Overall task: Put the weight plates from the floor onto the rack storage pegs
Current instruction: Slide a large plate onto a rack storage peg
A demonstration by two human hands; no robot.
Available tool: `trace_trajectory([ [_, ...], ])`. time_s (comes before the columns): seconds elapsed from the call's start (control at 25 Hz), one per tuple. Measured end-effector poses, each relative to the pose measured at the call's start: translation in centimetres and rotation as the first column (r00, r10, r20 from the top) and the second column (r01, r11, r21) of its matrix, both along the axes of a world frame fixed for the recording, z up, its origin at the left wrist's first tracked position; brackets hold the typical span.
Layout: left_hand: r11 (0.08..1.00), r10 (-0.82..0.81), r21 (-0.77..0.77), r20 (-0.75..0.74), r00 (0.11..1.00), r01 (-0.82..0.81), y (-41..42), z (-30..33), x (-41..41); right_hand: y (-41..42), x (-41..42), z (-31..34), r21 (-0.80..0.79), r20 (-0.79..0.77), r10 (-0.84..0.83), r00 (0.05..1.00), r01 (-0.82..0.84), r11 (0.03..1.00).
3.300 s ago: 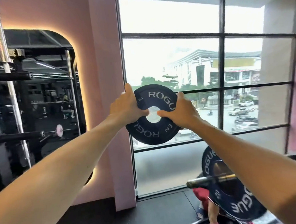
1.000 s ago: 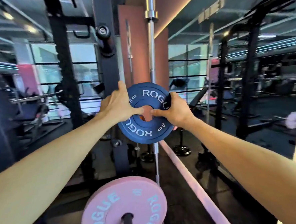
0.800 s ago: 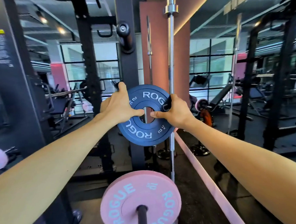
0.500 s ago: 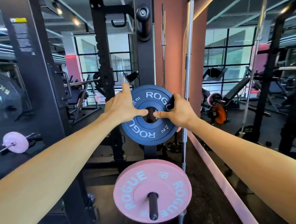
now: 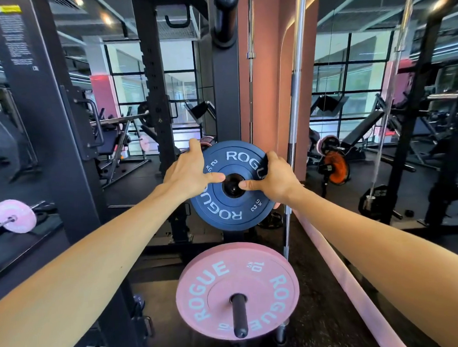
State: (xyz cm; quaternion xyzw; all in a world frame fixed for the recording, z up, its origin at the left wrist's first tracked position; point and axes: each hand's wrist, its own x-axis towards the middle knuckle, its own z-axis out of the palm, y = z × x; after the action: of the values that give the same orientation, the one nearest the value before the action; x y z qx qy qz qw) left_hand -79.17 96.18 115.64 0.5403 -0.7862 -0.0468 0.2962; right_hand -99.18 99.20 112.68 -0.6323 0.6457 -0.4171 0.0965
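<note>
Holding: round dark-blue rubber 2 kg weight plate point(image 5: 230, 186), upright, bore aligned over black rack peg point(image 5: 233, 189), I judge for sliding on. Left hand point(image 5: 189, 171) and right hand point(image 5: 272, 178) grip opposite rims. Nearer, below: pink 10 kg plate point(image 5: 237, 290), pegged.

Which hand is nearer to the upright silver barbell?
Right. The right hand grips the blue plate's right edge, just beside the barbell; the left hand holds the plate's far left edge.
</note>
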Motion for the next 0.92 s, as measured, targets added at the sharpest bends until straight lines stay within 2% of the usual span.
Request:
trace_trajectory([
  [0.24, 0.998, -0.054, 0.03, -0.015, 0.998, 0.055, -2.3, -1.4, -0.1, -1.9, -1.7, -1.0, 0.045, -0.013, 0.099, 0.995, -0.098, 0.994],
  [0.4, 0.996, -0.08, -0.044, 0.039, 0.996, 0.082, -4.3, -1.8, -0.8, -3.4, -2.6, -1.6, -0.015, 0.005, 0.116, 0.993, -0.116, 0.993],
  [0.6, 0.994, -0.048, -0.096, 0.035, 0.998, 0.052, -7.7, -2.1, -1.8, -6.6, -3.1, -1.6, -0.022, 0.021, 0.085, 0.996, -0.084, 0.996],
  [0.92, 0.998, -0.008, -0.06, 0.04, 0.999, 0.01, -13.4, -1.6, -3.6, -12.7, -3.9, -1.2, -0.008, 0.053, 0.062, 0.997, -0.062, 0.998],
])
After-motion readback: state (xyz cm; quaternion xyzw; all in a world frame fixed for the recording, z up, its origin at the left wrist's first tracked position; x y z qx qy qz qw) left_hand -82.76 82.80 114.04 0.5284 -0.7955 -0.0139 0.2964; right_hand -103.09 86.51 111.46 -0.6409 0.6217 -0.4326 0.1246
